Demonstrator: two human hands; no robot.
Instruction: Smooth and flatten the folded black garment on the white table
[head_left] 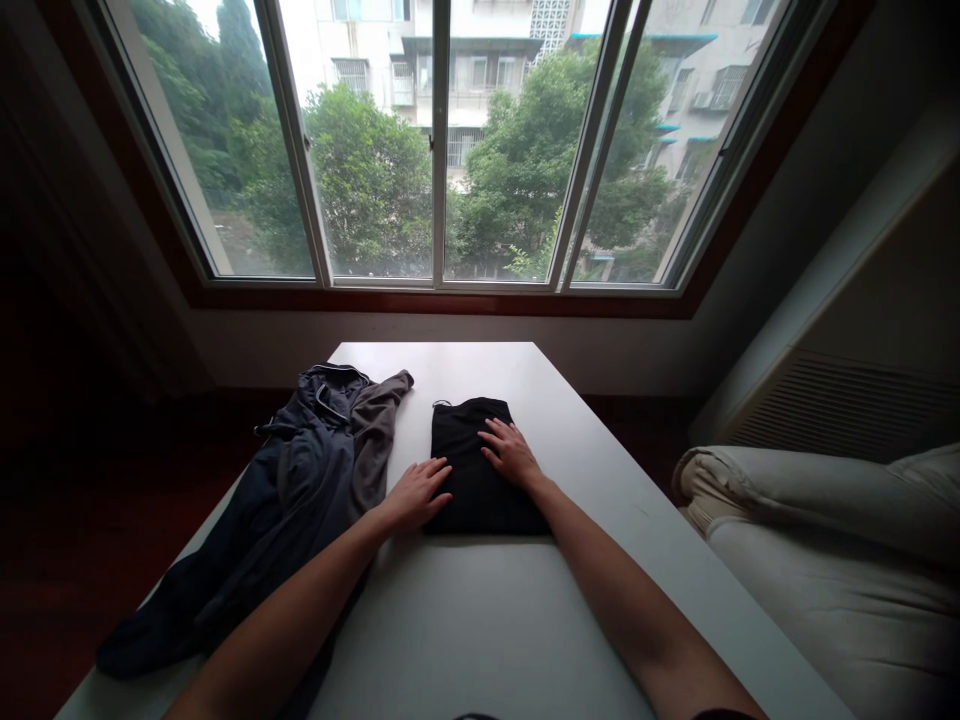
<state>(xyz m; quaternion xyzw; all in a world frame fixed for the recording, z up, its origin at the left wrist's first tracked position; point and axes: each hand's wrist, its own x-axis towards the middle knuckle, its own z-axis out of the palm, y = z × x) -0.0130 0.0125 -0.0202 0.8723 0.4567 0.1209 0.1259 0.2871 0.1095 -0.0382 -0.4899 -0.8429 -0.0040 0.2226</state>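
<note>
A black garment [480, 490], folded into a flat rectangle, lies on the white table [450, 620]. A thin loop sticks out at its far left corner. My left hand [418, 493] rests at the garment's left edge, fingers stretched out and partly over the cloth. On the right side of the cloth lies my right hand [511, 452], flat with its fingers spread. Left of the black garment is a crumpled heap of dark blue and grey clothing [300, 480] with white piping near its far end. My left forearm passes over part of that heap.
Beyond the table's far edge is a wall with a wide sliding window [435, 285]. A pale cushioned sofa [832, 540] stands to the right, near a slatted grey unit [847, 400]. Dark reddish floor [67, 500] shows on the left.
</note>
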